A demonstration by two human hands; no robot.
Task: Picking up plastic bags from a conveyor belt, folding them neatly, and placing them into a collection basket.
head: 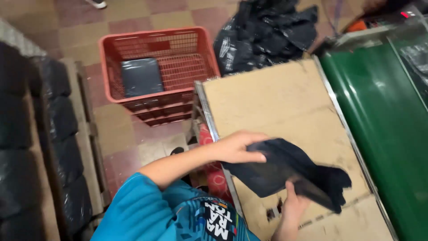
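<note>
**Black garment held over cardboard-topped table**

The left hand (pixel 236 147) was closed on the near-left edge of the black garment (pixel 285 172), thumb on top. The right hand (pixel 292 207) was under its near edge, fingers hidden, so its grip could not be told. The garment hung just above the cardboard-topped table (pixel 276 98), at its near end. A red crate (pixel 158 67) stood left of the table, a green conveyor belt (pixel 383 120) right. Judgement: support both edges, keeping the fabric flat and clear of the torn cardboard.

A flat, dark grey plastic-wrapped package (pixel 141 76) lies in the left half of the red plastic basket (pixel 203 49). Glossy black plastic-wrapped packages (pixel 53 129) are stacked along the left edge. Crumpled black plastic bags (pixel 263 33) are heaped beyond the cardboard-covered table (pixel 276 98).
</note>
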